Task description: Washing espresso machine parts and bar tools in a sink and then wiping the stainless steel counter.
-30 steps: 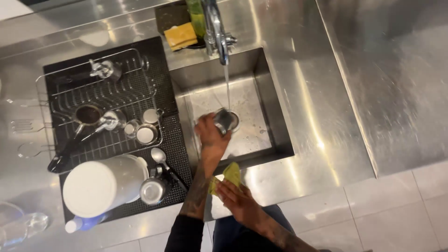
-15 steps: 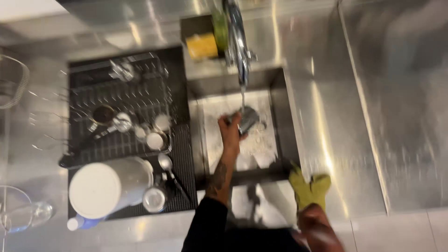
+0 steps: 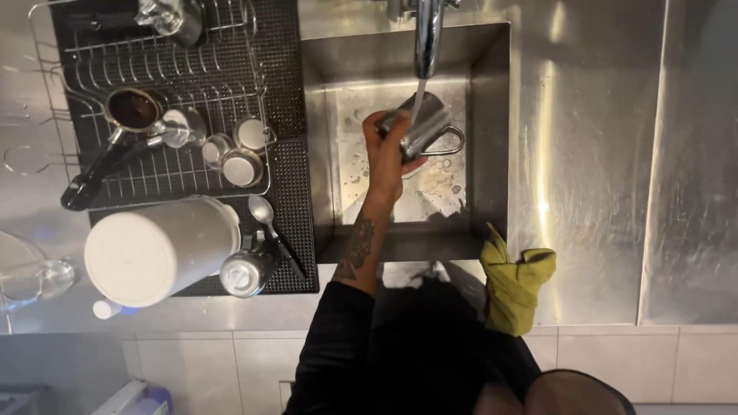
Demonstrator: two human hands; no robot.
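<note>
My left hand (image 3: 384,150) grips a small steel mug (image 3: 429,123) by its body, tilted on its side with the handle pointing right. It is under the stream running from the faucet (image 3: 427,31), over the steel sink (image 3: 492,154). My tattooed forearm reaches up from the bottom into the basin. A yellow-green cloth (image 3: 516,280) lies bunched on the counter edge at the sink's front right corner, with no hand on it. My right hand does not show.
Left of the sink, a wire drying rack (image 3: 154,100) on a black mat holds a small black-handled pot (image 3: 127,111) and several steel cups. A white round container (image 3: 154,250), a spoon (image 3: 265,215) and a clear glass (image 3: 34,277) lie nearby. Steel counter extends right.
The view has moved closer to the sink. The mug stays under the stream, now tipped sideways. My right hand, which held the cloth, has left it on the counter edge and gone out of view.
</note>
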